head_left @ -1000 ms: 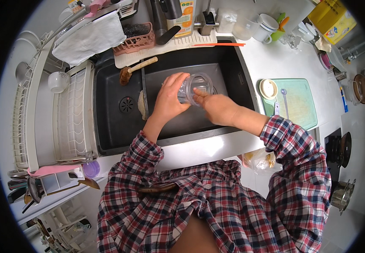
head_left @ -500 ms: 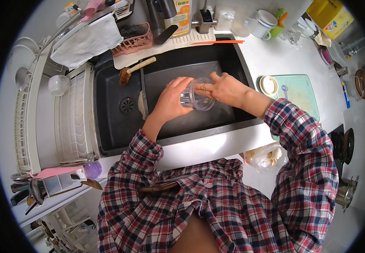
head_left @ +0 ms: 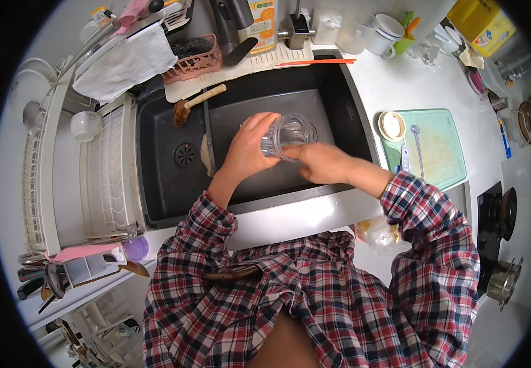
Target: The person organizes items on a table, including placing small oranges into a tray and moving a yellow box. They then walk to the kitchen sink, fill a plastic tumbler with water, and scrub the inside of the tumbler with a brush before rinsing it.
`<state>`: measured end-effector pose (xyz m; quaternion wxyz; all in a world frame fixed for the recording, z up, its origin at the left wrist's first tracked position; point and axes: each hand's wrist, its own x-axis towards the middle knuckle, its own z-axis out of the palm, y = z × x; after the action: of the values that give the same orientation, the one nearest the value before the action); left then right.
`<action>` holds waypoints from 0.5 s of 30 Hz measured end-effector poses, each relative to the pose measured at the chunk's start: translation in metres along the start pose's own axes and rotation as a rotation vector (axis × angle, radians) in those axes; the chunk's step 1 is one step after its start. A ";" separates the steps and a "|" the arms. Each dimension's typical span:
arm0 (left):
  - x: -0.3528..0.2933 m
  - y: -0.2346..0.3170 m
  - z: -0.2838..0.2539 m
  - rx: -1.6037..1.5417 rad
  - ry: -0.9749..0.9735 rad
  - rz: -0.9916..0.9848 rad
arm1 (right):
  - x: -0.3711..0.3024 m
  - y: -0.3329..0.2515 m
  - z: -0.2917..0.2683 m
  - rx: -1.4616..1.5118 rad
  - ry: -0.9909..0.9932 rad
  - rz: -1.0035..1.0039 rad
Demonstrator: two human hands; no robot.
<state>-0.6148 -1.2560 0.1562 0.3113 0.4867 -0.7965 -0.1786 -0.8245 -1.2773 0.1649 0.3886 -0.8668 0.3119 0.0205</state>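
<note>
Over the right basin of the black sink (head_left: 333, 178), a clear jar (head_left: 270, 142) is tilted with its open mouth to the right. My left hand (head_left: 248, 146) wraps round the jar's body from the left. At the mouth's near edge is my right hand (head_left: 324, 161), its fingers bent round the rim with a fingertip at the inner wall and the thumb outside. A pale round lid (head_left: 392, 126) lies at the left of a green board (head_left: 446, 144), beside two slim long-handled utensils (head_left: 417, 147).
A wooden-handled brush (head_left: 201, 101) lies across the sink divider. At left stands a white dish rack (head_left: 109, 178) with a white cup (head_left: 86, 126). Behind the sink are a pink basket (head_left: 195, 64), a faucet (head_left: 298, 30) and red chopsticks (head_left: 320, 62). A plastic bag (head_left: 379, 236) hangs near my right forearm.
My right hand has moved round the jar's mouth from its far right side to its near edge. My right forearm has shifted toward me, uncovering more of the board. The left hand keeps its hold.
</note>
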 end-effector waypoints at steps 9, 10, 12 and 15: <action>0.000 -0.004 -0.003 -0.055 -0.051 0.010 | 0.017 0.031 -0.020 -0.845 0.229 -0.293; 0.000 -0.006 -0.002 -0.032 -0.009 0.022 | 0.015 0.024 -0.013 -0.715 0.226 -0.234; -0.001 -0.008 0.001 0.003 0.049 0.024 | 0.014 0.019 0.002 -0.454 0.217 -0.116; 0.002 -0.007 0.002 0.037 0.085 0.009 | 0.014 0.002 0.011 0.074 0.137 0.006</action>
<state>-0.6118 -1.2610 0.1508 0.3364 0.4960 -0.7879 -0.1418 -0.8123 -1.2787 0.1520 0.3982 -0.8502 0.3409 -0.0491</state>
